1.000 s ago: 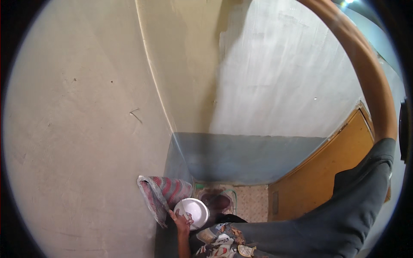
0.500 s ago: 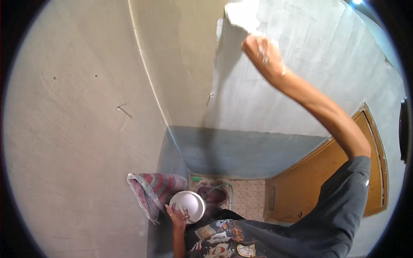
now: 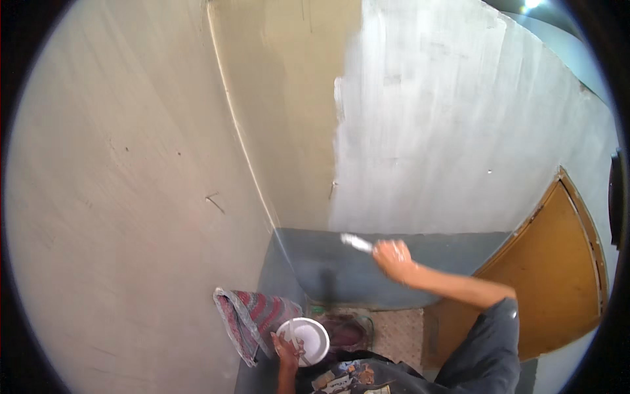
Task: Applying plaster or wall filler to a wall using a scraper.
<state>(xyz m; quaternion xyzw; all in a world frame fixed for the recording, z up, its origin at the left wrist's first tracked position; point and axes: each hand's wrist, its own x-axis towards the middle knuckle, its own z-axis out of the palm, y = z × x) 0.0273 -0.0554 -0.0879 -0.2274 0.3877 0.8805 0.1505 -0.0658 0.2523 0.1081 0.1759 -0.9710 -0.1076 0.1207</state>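
Observation:
My right hand (image 3: 394,261), spattered with white paint, is closed around a paintbrush (image 3: 356,243). The brush's white-coated end points left, held away from the wall over its blue-grey lower band. Low in front of me, my left hand (image 3: 287,349) grips the near left side of a white bucket (image 3: 326,341), with fingers over its rim. Whitish liquid shows inside the bucket. A pale flat strip (image 3: 293,331) slants across its opening by my fingers; what it is I cannot make out.
The facing wall is streaky white (image 3: 420,131) on the right and bare beige (image 3: 302,118) toward the corner. Nails stick out of the walls. A red and grey patterned cloth (image 3: 266,308) stands by the left wall. A wooden door (image 3: 558,269) is at right; a dark basin (image 3: 346,333) lies on the tiled floor.
My right hand has come down with the brush from high on the wall to the lower band. My left hand stays on the bucket; the whole view has shifted upward.

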